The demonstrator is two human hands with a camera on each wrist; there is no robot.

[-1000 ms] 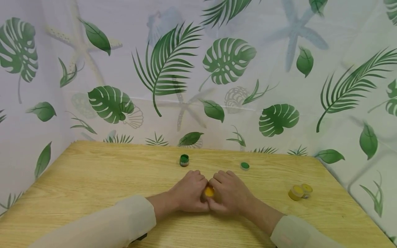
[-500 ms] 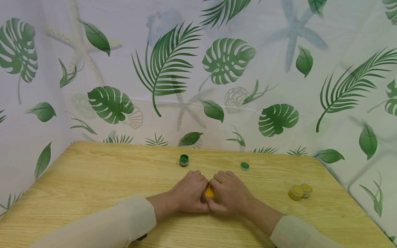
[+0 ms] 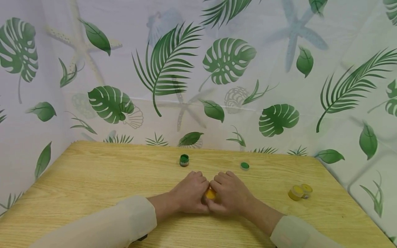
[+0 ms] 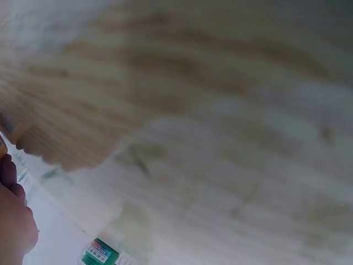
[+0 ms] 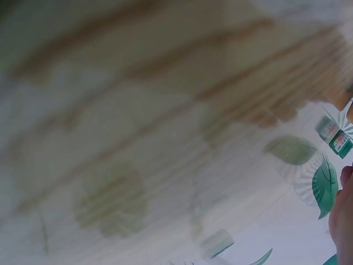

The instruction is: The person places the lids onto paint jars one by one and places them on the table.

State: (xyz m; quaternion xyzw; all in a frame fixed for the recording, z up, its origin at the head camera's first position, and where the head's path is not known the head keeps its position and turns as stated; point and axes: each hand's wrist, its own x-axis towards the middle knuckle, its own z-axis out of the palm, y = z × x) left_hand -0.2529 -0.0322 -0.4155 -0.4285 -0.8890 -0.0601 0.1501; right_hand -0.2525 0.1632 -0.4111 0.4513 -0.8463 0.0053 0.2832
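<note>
Both hands meet near the middle of the table in the head view, around a small orange paint jar [image 3: 210,194]. My left hand [image 3: 193,193] grips it from the left with curled fingers, and my right hand [image 3: 229,193] grips it from the right. The thumbs come together on the near side. Only the orange top shows between the hands; the rest of the jar is hidden. At the edge of the left wrist view, part of the left hand [image 4: 16,221] shows beside an orange patch. The right wrist view catches part of the right hand [image 5: 345,215].
Beyond the hands stands an uncapped green paint jar [image 3: 184,160], with a green lid [image 3: 245,166] lying to its right. At the right, a yellow paint jar [image 3: 296,193] has a yellow lid [image 3: 307,188] against it. A leaf-print sheet [image 3: 186,103] hangs behind the wooden table [image 3: 108,172].
Both hands keep their grip on the orange paint jar. The left hand and the jar's top have shifted very slightly to the right; everything else on the table is where it was.
</note>
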